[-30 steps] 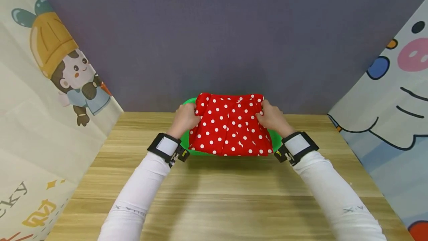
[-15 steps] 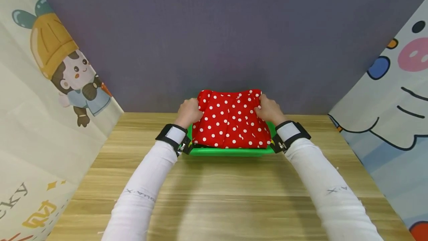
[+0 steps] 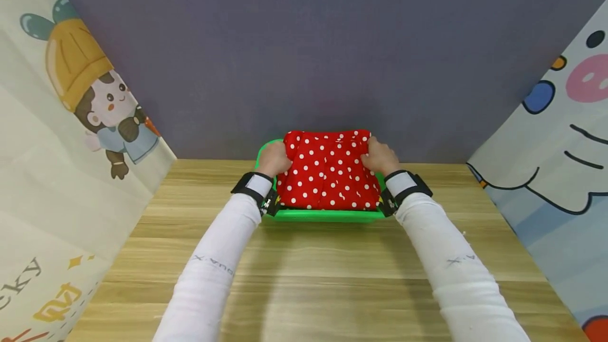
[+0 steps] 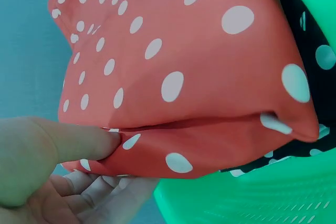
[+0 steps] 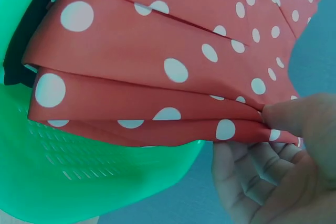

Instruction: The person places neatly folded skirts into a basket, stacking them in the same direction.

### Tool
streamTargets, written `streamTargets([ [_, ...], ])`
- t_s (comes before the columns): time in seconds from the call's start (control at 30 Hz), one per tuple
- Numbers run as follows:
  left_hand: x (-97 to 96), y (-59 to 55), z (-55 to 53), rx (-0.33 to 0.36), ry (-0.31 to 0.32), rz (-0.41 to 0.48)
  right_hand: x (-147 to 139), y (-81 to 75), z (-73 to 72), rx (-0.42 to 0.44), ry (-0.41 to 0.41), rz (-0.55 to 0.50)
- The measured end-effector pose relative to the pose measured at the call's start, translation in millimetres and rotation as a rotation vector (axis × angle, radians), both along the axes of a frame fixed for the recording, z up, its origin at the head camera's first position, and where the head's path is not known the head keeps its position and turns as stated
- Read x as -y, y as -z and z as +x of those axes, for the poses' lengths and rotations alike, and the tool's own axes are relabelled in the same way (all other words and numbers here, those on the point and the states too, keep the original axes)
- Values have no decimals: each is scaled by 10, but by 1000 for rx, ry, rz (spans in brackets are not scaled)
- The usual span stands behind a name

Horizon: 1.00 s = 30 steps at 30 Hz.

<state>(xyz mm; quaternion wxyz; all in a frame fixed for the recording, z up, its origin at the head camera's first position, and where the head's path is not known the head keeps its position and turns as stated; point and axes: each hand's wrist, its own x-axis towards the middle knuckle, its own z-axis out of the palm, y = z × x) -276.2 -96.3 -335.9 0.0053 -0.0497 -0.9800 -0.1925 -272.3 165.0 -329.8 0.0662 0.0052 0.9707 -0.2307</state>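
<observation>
A folded red cloth with white polka dots (image 3: 328, 173) lies over a green plastic basket (image 3: 328, 216) at the back of the table. My left hand (image 3: 274, 159) pinches its left edge, the thumb (image 4: 89, 141) on top and the fingers underneath. On the opposite side my right hand (image 3: 381, 156) pinches the right edge the same way. In the left wrist view a black cloth with pale dots (image 4: 315, 40) shows in the basket under the red one. Most of the basket's inside is hidden by the red cloth.
The wooden table (image 3: 309, 278) stretches out in front of the basket. A grey wall (image 3: 323, 51) stands close behind it. Printed cartoon curtains hang at the left (image 3: 85, 120) and right (image 3: 570, 146).
The red cloth first rose and shifted back, then settled lower into the basket, whose front rim now shows. Both hands have moved slightly inward with it, still pinching its edges.
</observation>
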Motion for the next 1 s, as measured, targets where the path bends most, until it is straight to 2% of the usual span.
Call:
streamTargets([
  [0.23,-78,36,-52,76,-37,9,14,88,-43,16,33,39],
  [0.43,-114,103,-88,113,-56,-33,37,143,-65,31,51,69],
  [0.8,-135,193,-156,153,-45,-97,65,212,-81,40,8,61],
  [1.0,-159,241,-184,190,-52,-114,70,252,-88,47,-56,57],
])
